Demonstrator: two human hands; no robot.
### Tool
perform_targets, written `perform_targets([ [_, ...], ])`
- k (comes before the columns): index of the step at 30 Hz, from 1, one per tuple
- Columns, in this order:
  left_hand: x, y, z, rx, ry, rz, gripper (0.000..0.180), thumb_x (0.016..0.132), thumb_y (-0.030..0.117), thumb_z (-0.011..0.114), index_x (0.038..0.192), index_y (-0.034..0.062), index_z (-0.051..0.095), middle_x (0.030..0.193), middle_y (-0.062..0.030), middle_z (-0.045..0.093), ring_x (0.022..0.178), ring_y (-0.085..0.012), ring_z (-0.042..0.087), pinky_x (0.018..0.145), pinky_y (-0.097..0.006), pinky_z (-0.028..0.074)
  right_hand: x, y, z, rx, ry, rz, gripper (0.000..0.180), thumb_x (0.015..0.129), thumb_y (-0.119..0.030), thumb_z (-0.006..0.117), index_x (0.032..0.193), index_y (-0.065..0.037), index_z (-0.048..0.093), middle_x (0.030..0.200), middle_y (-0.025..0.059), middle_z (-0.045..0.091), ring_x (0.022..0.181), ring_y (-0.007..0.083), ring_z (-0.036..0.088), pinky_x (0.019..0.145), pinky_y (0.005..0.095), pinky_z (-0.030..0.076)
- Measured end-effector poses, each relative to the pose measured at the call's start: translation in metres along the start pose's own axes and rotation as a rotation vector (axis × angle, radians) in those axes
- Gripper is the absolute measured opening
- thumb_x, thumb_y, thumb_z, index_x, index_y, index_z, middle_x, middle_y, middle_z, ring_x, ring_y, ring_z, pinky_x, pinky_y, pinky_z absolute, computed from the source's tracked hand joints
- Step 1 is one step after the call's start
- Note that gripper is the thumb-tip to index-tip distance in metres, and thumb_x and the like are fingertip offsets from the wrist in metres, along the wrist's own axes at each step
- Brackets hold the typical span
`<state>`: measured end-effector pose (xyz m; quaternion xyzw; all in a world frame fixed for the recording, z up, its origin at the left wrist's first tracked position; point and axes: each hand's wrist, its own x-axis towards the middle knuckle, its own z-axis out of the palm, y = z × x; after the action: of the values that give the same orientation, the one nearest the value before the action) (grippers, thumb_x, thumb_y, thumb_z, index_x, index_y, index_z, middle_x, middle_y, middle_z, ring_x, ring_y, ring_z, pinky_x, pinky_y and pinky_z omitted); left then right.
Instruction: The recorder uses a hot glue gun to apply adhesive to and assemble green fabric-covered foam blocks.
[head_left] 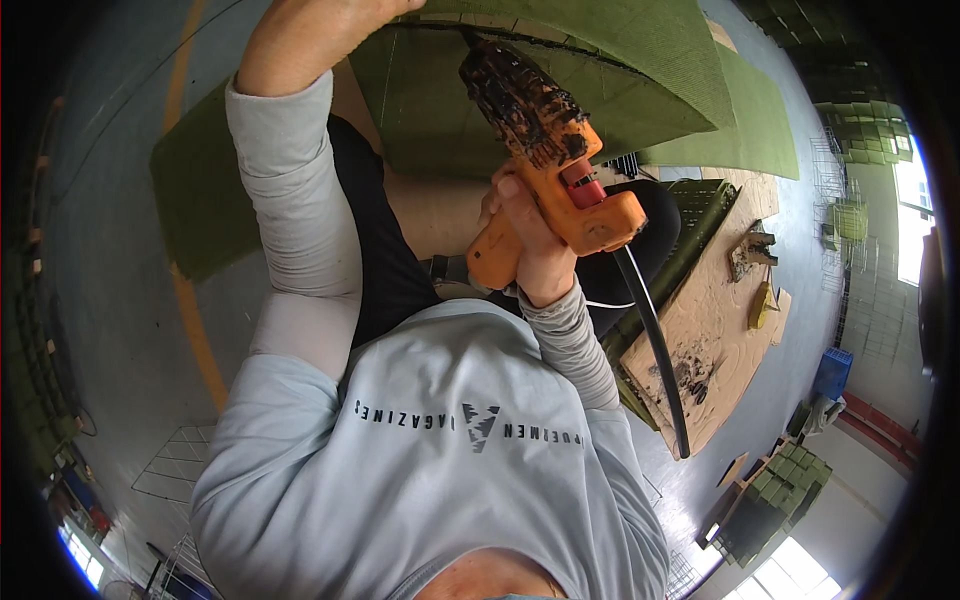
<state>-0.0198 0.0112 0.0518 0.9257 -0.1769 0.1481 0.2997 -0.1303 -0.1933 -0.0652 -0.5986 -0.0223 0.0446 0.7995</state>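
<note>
My right hand (540, 240) is wrapped round the orange handle of a hot glue gun (560, 190). Dark, charred-looking residue coats the gun's front half, and a long black glue stick (655, 350) sticks out of its back end. The nozzle points away from me, at a dark seam along the edge of a folded green textured sheet (640, 65). Up at the top edge of the view my left hand (375, 15) reaches toward the same sheet. Its fingers lie outside the picture, so their grip is hidden.
A dark-stained brown board (690, 375) lies at the right, bearing a blackened block (752, 250) and a small yellow tool (762, 305). Another green sheet (210, 190) lies at the left. Stacked green pieces (790, 490) and a blue crate (833, 373) stand farther right.
</note>
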Motion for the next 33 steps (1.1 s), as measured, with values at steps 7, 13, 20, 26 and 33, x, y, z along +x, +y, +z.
perform_targets([
  [7, 0.002, -0.010, -0.007, -0.111, -0.047, -0.137, 0.017, 0.076, -0.004, 0.066, 0.092, -0.0097, 0.069, 0.082, -0.0176, 0.072, 0.075, -0.0208, 0.070, 0.067, -0.031, 0.054, 0.000, 0.001, 0.006, 0.020, 0.001, 0.003, 0.015, 0.087, -0.007, 0.068, 0.100, -0.002, 0.060, 0.085, 0.0005, 0.060, 0.076, 0.0097, 0.057, 0.069, 0.0257, 0.047],
  [13, 0.001, -0.016, -0.010, -0.111, -0.063, -0.173, 0.016, 0.076, -0.004, 0.067, 0.091, -0.0092, 0.069, 0.081, -0.0158, 0.072, 0.074, -0.0181, 0.069, 0.066, -0.030, 0.053, 0.005, 0.007, 0.014, -0.033, -0.029, 0.009, 0.017, 0.087, -0.009, 0.070, 0.101, -0.002, 0.063, 0.089, 0.0021, 0.064, 0.080, 0.0116, 0.061, 0.072, 0.0269, 0.049],
  [20, -0.005, -0.016, -0.013, -0.090, -0.069, -0.146, 0.016, 0.077, -0.003, 0.067, 0.092, -0.0093, 0.068, 0.080, -0.0146, 0.071, 0.073, -0.0167, 0.068, 0.066, -0.029, 0.053, 0.010, 0.011, 0.017, -0.052, -0.077, -0.001, 0.020, 0.088, -0.011, 0.070, 0.104, -0.001, 0.064, 0.094, 0.0044, 0.067, 0.084, 0.0137, 0.063, 0.076, 0.0280, 0.051],
  [26, -0.006, -0.021, -0.015, -0.096, -0.076, -0.155, 0.016, 0.078, -0.003, 0.067, 0.092, -0.0091, 0.068, 0.079, -0.0135, 0.071, 0.072, -0.0160, 0.067, 0.065, -0.029, 0.052, 0.011, 0.011, 0.025, -0.022, -0.092, -0.005, 0.021, 0.088, -0.011, 0.069, 0.105, -0.001, 0.064, 0.094, 0.0043, 0.067, 0.084, 0.0136, 0.063, 0.076, 0.0280, 0.051],
  [33, -0.008, -0.018, -0.018, -0.095, -0.062, -0.151, 0.016, 0.078, -0.003, 0.067, 0.093, -0.0089, 0.068, 0.079, -0.0139, 0.070, 0.071, -0.0165, 0.067, 0.065, -0.030, 0.052, 0.013, 0.010, 0.027, -0.043, -0.092, -0.018, 0.021, 0.088, -0.012, 0.069, 0.105, -0.002, 0.063, 0.092, 0.0038, 0.066, 0.082, 0.0130, 0.063, 0.074, 0.0276, 0.051],
])
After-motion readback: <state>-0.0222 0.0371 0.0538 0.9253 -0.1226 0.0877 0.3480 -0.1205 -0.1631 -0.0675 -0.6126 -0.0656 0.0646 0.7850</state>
